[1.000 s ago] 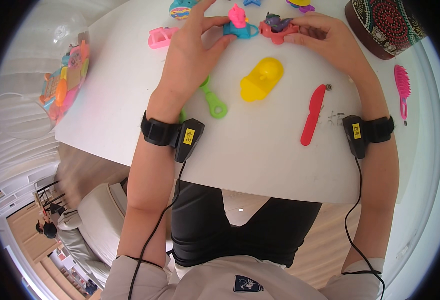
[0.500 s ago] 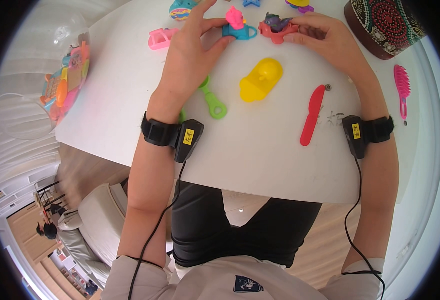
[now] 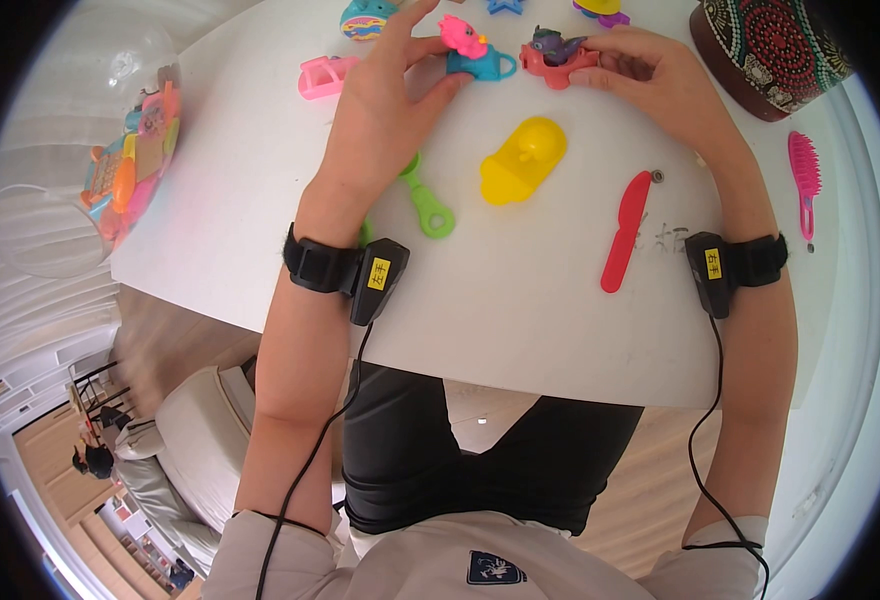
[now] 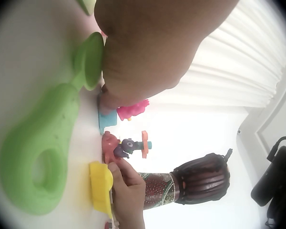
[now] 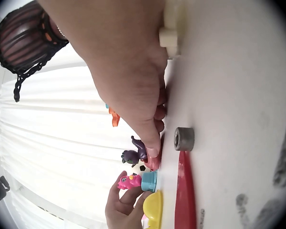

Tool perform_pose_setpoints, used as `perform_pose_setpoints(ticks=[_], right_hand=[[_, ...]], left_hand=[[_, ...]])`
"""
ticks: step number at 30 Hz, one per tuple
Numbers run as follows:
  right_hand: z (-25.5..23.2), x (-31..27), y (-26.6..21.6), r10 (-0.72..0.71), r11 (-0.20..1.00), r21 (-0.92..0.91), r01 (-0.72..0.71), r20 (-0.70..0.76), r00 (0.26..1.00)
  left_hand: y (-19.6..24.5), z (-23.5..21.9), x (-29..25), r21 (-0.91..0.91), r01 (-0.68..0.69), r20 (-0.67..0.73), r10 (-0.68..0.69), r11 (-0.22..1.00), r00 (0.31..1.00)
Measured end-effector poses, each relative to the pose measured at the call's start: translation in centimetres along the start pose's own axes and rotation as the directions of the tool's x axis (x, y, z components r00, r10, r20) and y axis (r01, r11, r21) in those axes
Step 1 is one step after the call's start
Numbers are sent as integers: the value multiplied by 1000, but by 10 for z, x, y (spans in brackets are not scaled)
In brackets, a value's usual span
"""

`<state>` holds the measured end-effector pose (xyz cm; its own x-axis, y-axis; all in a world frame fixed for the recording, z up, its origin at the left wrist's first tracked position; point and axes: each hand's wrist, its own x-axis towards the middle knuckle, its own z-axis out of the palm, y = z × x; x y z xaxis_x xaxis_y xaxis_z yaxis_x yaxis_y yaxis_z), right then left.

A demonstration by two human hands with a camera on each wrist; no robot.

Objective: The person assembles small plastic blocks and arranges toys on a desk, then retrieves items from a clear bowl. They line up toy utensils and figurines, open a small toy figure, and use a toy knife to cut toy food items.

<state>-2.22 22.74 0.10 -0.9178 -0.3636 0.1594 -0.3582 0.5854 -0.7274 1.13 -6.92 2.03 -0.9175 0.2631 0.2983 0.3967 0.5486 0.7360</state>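
Near the far side of the white table, my left hand [image 3: 385,120] pinches a small teal toy base [image 3: 480,68] with a handle loop. A bright pink bird-like figure [image 3: 463,36] sits on that base, tilted to the left. Facing it, my right hand [image 3: 655,85] pinches the end of a coral-red toy base [image 3: 557,73] between thumb and fingers. On this one rides a dark purple figure [image 3: 557,46], also visible as purple [image 5: 139,149] in the right wrist view. A narrow gap separates the two toys.
Closer to me lie a yellow toy piece [image 3: 525,160], a red toy knife [image 3: 627,230] and a green toy spoon [image 3: 428,205]. A pink toy [image 3: 322,77] is left of my left hand. A patterned drum [image 3: 770,55] and pink hairbrush [image 3: 805,170] stand at the right.
The pink figure has tipped over to the left on its teal base, from upright to leaning. Both hands stay nearly in place, still holding the two toys.
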Motion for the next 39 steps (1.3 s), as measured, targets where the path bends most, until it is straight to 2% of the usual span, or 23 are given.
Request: perform_pose_setpoints(ticks=[2, 6, 8, 9, 11, 15, 17, 18, 20, 21, 23, 24, 26, 33, 35, 36, 38, 39], right_hand=[[0, 0, 0, -1, 1000, 2, 1, -3, 1000], [0, 0, -5, 16, 1000, -8, -16, 3, 1000], [0, 0, -5, 26, 1000, -7, -26, 7, 1000], [0, -1, -5, 25, 1000, -3, -25, 7, 1000], [0, -1, -5, 25, 1000, 2, -25, 8, 1000], [0, 0, -3, 21, 1000, -10, -21, 3, 1000], [-1, 0, -3, 20, 1000, -9, -20, 2, 1000], [-2, -1, -5, 10, 1000, -3, -10, 4, 1000], [-3, -2, -6, 3, 1000, 3, -3, 6, 1000], [-2, -2, -5, 26, 999, 29, -26, -2, 1000], [-2, -2, -5, 48, 997, 55, -48, -9, 999], [-2, -2, -6, 27, 999, 34, -27, -2, 1000], [-2, -2, -6, 2, 1000, 13, -2, 3, 1000], [-2, -1, -5, -7, 997, 71, 7, -4, 1000], [-2, -1, -5, -3, 997, 75, 3, 6, 1000], [-1, -1, -5, -3, 996, 84, 3, 0, 1000], [-1, -2, -4, -1, 995, 96, 2, -10, 1000], [-1, -3, -6, -2, 997, 83, 3, -15, 1000]], left_hand=[[6, -1, 0, 45, 35, 1, -35, 998, 999], [0, 4, -2, 1, 11, -20, -11, 1000, 1000], [-8, 1, 0, 45, -72, 16, 71, 996, 997], [-10, 2, -1, 45, -72, 16, 71, 996, 997], [-8, 2, -1, 104, -133, -23, 136, 986, 990], [-8, -1, -2, 94, -80, 5, 80, 992, 997], [-5, -1, 0, 87, -179, -55, 184, 980, 981], [-2, -2, -2, 85, -180, -54, 185, 980, 981], [19, -7, -3, 213, -121, -35, 131, 970, 991], [19, -5, -3, 211, -121, -34, 131, 970, 991], [18, -2, -4, 156, -254, 68, 247, 954, 967], [17, 0, -5, 157, -252, 67, 245, 955, 967], [12, 4, -6, 188, -368, 130, 348, 911, 928], [11, 0, -3, 110, -339, 147, 322, 934, 935], [12, 0, -2, -1, -249, 67, 248, 969, 966], [9, 1, -1, 0, -249, 68, 249, 968, 966], [5, 4, 2, -106, -207, -162, 188, 973, 969], [4, 5, 2, -106, -207, -159, 189, 973, 969]])
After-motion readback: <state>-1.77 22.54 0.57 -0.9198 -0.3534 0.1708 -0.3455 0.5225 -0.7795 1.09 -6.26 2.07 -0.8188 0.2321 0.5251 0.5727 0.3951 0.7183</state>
